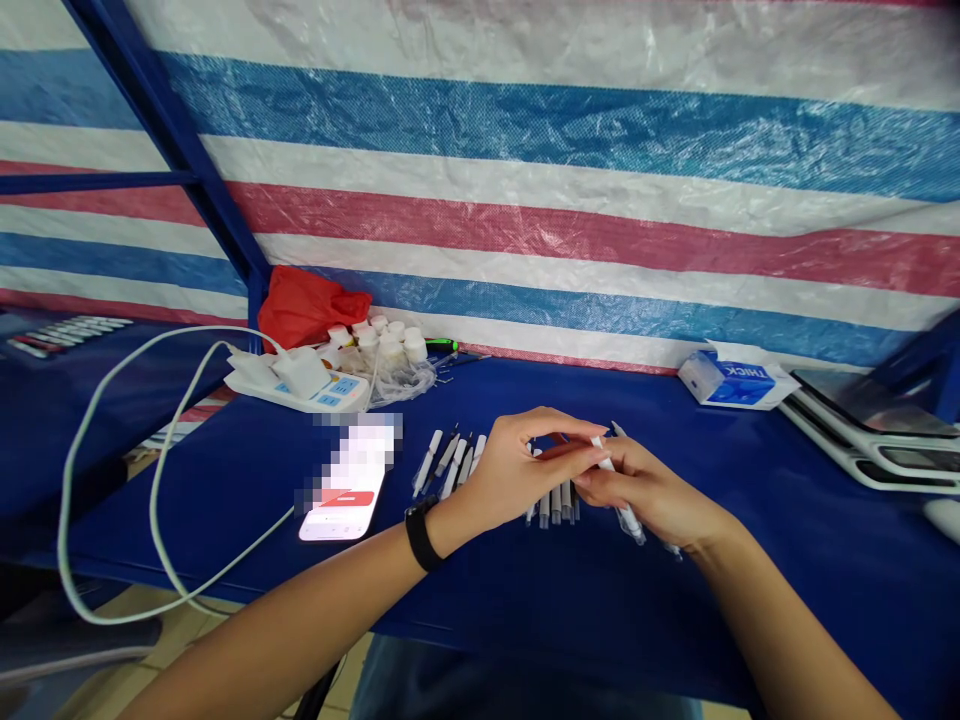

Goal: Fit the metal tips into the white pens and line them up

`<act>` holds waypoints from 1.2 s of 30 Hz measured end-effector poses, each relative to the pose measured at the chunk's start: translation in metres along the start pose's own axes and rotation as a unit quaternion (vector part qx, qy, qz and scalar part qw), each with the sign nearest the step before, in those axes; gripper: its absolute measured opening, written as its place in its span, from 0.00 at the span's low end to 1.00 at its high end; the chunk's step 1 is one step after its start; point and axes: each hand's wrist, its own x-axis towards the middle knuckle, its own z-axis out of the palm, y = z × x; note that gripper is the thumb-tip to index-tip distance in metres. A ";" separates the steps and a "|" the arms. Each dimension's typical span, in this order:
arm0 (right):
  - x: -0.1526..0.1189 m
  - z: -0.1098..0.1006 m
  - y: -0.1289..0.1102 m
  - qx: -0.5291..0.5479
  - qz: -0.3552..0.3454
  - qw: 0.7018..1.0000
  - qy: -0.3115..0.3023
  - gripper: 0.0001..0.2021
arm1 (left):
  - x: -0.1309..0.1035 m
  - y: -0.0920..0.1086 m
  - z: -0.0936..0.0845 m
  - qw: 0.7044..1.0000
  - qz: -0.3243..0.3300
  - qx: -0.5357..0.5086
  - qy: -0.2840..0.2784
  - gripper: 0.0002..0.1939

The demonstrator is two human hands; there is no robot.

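Note:
My left hand [510, 470], with a black band on the wrist, pinches the upper end of a slim white pen-like stick [601, 448] between thumb and fingers. My right hand [660, 495] is closed around the same stick lower down. Clear plastic wrapping shows at the stick's lower end, below the right hand. Several similar white and grey sticks [451, 466] in clear sleeves lie in a row on the blue table [570, 600], beneath and left of my hands. My hands cover part of that row. Another wrapped piece pokes out under my right wrist, mostly hidden.
To the left are a lit phone [346, 485] and a white power strip [337, 392] with looping cables. Behind them sit a red bag [304, 300] and small white-capped bottles [390, 345]. A blue-and-white box [731, 380] and stacked white-edged devices [877, 440] stand at right.

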 end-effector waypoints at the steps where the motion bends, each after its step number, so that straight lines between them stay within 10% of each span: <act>1: 0.000 0.000 0.000 0.000 -0.003 1.000 0.005 0.14 | 0.000 0.001 0.000 1.000 0.008 0.011 -0.006 0.05; 26: 0.001 0.000 -0.005 -0.006 0.004 1.000 -0.002 0.15 | 0.002 -0.003 -0.005 0.997 -0.020 -0.015 -0.075 0.06; 36: 0.004 -0.008 -0.008 0.201 -0.024 0.968 0.147 0.24 | 0.015 -0.002 -0.016 0.985 -0.102 -0.110 0.080 0.16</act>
